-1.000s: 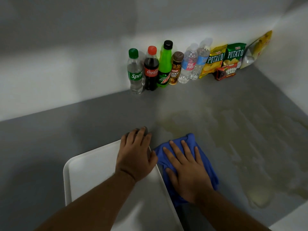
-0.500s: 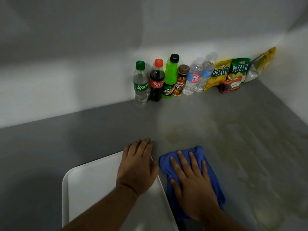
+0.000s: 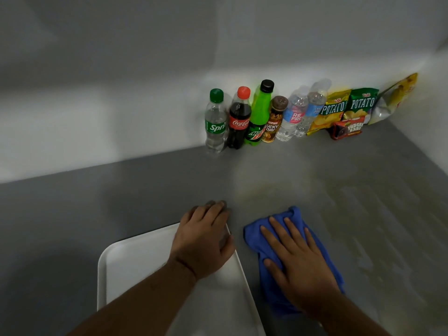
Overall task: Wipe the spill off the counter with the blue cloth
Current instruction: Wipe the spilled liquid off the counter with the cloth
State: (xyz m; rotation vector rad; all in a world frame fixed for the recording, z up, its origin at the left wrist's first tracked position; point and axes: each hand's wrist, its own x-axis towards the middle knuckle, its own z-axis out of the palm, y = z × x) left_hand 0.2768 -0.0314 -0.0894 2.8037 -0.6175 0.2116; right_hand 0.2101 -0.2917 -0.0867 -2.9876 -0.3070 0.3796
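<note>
The white tray lies under the left hand, whose fingers rest flat and loose over its far corner, gripping nothing; I'd guess they steady it. Just right of them, the right hand presses the blue cloth onto the bench with straight, spread fingers, palm weighting it for a wipe. The faint yellowish spill spreads beyond and right of those fingers, not yet cleared.

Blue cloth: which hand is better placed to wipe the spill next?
Right. The right hand lies flat on the blue cloth, with the spill streaked ahead and to its right; the left hand rests on the white tray, off the cloth.
</note>
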